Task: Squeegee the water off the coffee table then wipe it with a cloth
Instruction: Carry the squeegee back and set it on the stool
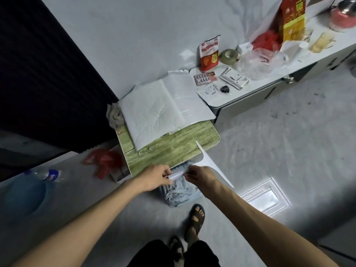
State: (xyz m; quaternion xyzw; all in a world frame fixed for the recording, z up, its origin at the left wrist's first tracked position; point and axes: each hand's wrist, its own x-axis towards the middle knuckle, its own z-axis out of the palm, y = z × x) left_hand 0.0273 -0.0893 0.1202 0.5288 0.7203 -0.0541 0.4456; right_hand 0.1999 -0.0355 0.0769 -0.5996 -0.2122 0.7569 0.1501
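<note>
Grey floor and a pale wall frame a small green wood-grain coffee table (173, 149), its far half buried under white sheets (154, 110) and its near half bare. On that bare strip, close to the edge of the sheets, 2 or 3 beads of water (148, 149) glint — so squeegeeing looks unfinished at best. Both hands meet just off the table's near edge, above a crumpled blue cloth (179, 191) that sits below on the floor. The left hand (156, 178) is closed around the white handle end of the squeegee (208, 162), and the right hand (202, 176) pinches the same handle from the other side; its long white blade slants from the table's near corner out past the right wrist, off the wet patch. I judge the wiping with the cloth has not begun; the droplets need clearing first.
</note>
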